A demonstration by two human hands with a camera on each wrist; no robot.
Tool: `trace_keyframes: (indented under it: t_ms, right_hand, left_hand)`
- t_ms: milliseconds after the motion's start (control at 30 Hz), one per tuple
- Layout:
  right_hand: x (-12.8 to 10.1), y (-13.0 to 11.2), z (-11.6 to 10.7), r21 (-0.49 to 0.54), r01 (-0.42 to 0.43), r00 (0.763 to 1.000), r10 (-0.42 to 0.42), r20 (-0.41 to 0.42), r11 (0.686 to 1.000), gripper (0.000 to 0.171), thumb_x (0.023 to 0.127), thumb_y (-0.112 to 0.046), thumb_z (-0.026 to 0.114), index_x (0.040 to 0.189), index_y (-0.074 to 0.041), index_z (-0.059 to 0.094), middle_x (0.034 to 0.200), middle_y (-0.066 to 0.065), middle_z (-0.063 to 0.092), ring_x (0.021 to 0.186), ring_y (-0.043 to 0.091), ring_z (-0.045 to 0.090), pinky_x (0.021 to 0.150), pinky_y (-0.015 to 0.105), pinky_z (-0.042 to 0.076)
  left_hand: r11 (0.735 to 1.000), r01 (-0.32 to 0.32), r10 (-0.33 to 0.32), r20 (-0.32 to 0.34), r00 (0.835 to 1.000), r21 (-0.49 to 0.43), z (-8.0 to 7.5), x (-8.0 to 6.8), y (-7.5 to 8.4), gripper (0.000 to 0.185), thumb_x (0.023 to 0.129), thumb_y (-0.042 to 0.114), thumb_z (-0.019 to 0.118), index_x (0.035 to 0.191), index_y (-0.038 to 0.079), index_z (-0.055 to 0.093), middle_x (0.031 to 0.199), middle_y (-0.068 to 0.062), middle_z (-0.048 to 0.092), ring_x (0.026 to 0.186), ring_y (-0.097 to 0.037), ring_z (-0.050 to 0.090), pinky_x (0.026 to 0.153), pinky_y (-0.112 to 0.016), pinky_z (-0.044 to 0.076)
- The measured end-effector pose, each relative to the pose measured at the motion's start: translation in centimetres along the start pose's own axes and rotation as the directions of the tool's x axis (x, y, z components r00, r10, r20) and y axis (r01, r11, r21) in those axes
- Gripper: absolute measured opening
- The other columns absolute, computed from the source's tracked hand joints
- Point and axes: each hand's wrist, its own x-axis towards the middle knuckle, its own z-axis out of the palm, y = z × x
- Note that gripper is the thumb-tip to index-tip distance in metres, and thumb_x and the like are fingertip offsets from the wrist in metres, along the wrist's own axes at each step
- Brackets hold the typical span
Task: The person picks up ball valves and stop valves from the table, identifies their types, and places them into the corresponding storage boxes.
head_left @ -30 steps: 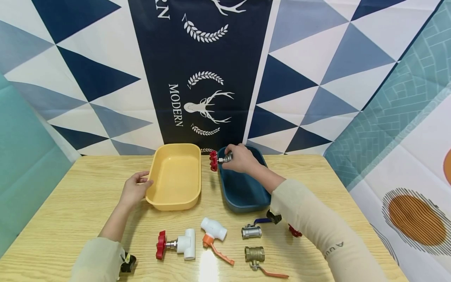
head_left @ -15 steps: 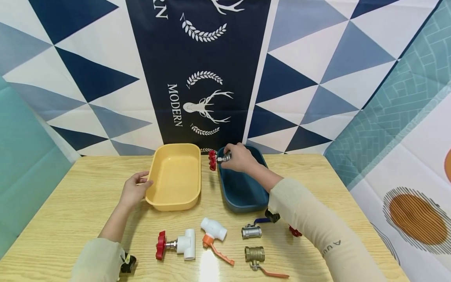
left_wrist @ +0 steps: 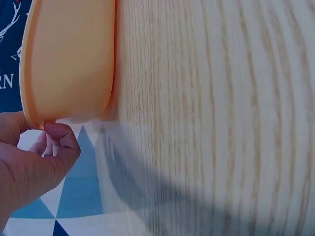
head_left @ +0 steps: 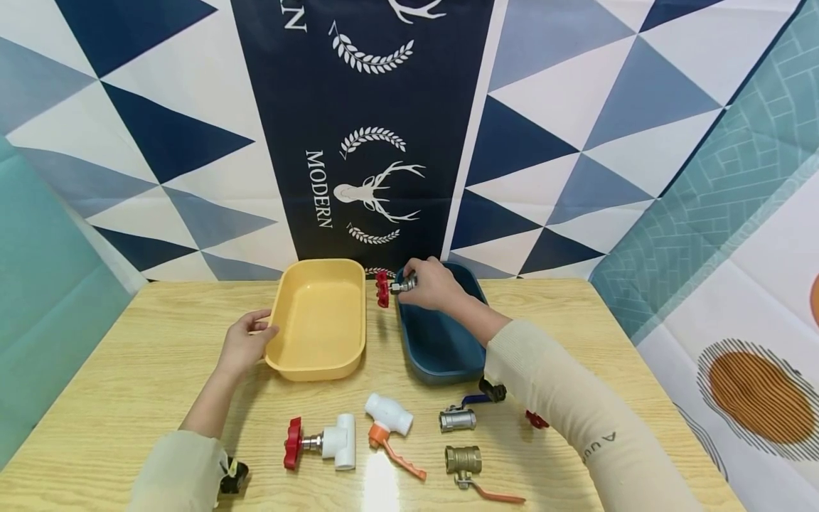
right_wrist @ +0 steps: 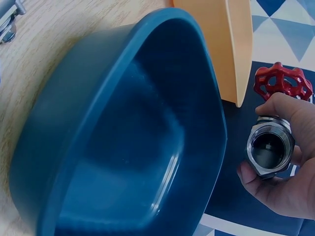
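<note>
Right hand [head_left: 435,284] fingers grasp the valve [right_wrist: 270,147], its open bore visible only from the wrist; left hand [head_left: 242,346] pinches yellow tray [left_wrist: 64,59]

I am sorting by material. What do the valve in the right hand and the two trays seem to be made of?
The valve in the right hand looks like steel: grey, shiny, hexagonal threaded end, with a red painted handwheel. The blue tray and the yellow tray look like moulded plastic: uniform colour, rounded rims, and the blue one shows soft glossy highlights.
</note>
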Motion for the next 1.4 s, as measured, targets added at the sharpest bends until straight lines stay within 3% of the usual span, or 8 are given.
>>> trace_keyframes:
  t_ms: [233, 1400]
  right_hand:
    - [0.3, -0.3, 0.0, -0.011, -0.011, 1.0, 0.01, -0.019, 1.0, 0.039, 0.076, -0.03, 0.069, 0.109, -0.011, 0.061, 0.101, 0.009, 0.055, 0.091, 0.021, 0.046, 0.066, 0.031, 0.044]
    - [1.9, -2.6, 1.6, -0.038, -0.048, 0.999, 0.047, -0.009, 0.998, 0.038, 0.075, -0.03, 0.069, 0.107, -0.013, 0.06, 0.103, 0.009, 0.052, 0.087, 0.021, 0.05, 0.068, 0.03, 0.047]
  left_hand:
    - [1.0, 0.002, -0.002, -0.002, 1.0, 0.007, 0.0, 0.1, 0.1, 0.049, 0.095, 0.016, 0.052, 0.139, 0.0, 0.038, 0.109, -0.01, 0.042, 0.081, -0.007, 0.048, 0.061, -0.016, 0.051]
    - [1.0, 0.022, -0.022, -0.004, 1.0, 0.002, 0.0, 0.0, 0.1, 0.049, 0.095, 0.015, 0.052, 0.14, 0.001, 0.038, 0.11, -0.01, 0.042, 0.083, -0.009, 0.048, 0.062, -0.017, 0.051]
